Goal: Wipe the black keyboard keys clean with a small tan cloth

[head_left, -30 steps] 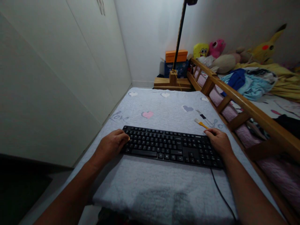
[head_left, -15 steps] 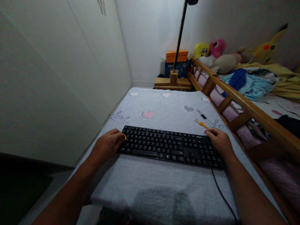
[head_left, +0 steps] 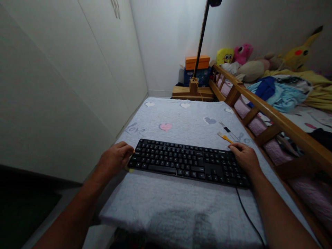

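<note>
While both hands are well apart at opposite ends of the black computer keyboard (head_left: 171, 160), it lies slightly slanted across the quilted grey cover (head_left: 181, 204), keys up. The left hand (head_left: 117, 156) has its fingertips pinched together just beside the left edge, on a yellow scrap (head_left: 131, 170) that peeks out at the near left corner; what it is, I cannot tell. The right hand (head_left: 244, 155) is clamped round the far right corner, its underside hidden. Just past its thumb lies a yellow-handled brush (head_left: 225, 137), and farther off a thin tool with a black sleeve (head_left: 227, 129). Patterned cover stretches beyond the keyboard and in front of it, where a black cable (head_left: 245, 209) runs toward the near edge. At the sides, a white cabinet (head_left: 77, 79) and a wooden bed rail (head_left: 282, 119) bound the space.
</note>
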Motion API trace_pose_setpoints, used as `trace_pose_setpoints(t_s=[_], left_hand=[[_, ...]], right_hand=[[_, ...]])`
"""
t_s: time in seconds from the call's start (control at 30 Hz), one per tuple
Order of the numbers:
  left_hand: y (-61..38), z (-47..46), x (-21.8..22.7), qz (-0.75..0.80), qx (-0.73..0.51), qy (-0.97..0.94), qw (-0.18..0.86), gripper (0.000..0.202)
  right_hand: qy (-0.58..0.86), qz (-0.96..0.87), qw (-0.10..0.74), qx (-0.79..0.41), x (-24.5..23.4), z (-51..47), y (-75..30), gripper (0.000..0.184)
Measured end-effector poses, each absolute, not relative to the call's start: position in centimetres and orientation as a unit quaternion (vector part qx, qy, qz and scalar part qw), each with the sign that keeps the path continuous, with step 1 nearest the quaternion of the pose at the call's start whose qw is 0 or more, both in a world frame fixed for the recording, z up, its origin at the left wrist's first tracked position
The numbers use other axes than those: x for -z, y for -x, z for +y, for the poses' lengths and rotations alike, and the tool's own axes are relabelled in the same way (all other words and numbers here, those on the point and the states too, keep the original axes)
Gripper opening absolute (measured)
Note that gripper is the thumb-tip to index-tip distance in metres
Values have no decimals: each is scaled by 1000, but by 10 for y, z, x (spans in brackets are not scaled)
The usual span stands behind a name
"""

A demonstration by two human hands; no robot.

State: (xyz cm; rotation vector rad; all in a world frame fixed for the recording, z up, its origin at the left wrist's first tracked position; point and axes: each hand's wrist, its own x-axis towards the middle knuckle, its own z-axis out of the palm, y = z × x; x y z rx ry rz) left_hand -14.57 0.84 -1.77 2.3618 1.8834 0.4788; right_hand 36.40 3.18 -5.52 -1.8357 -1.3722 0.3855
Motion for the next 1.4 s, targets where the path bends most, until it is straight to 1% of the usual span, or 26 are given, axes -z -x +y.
trace_pose_setpoints(t_s=[0.1, 0.27, 0.5, 0.73, 0.97, 1.27, 1.4], left_hand=[[129, 7, 13, 591, -193, -782, 29, 29], [87, 13, 14, 514, -226, -827, 47, 21], [53, 22, 19, 478, -200, -853, 66, 20], [56, 25, 23, 494, -164, -851, 68, 28], [65, 25, 16, 528, -123, -837, 75, 31], [89, 25, 18, 551, -133, -822, 57, 34], [99, 25, 20, 552, -148, -818, 66, 36]], right_hand=[[725, -541, 399, -154, 56, 32, -364, 32], [723, -544, 397, -157, 58, 33, -366, 33], [721, -546, 396, -159, 59, 33, -366, 32], [723, -544, 397, -156, 57, 33, -365, 31], [722, -542, 402, -153, 58, 33, -365, 30], [718, -547, 405, -147, 59, 32, -366, 30], [716, -547, 407, -149, 59, 33, -366, 30]])
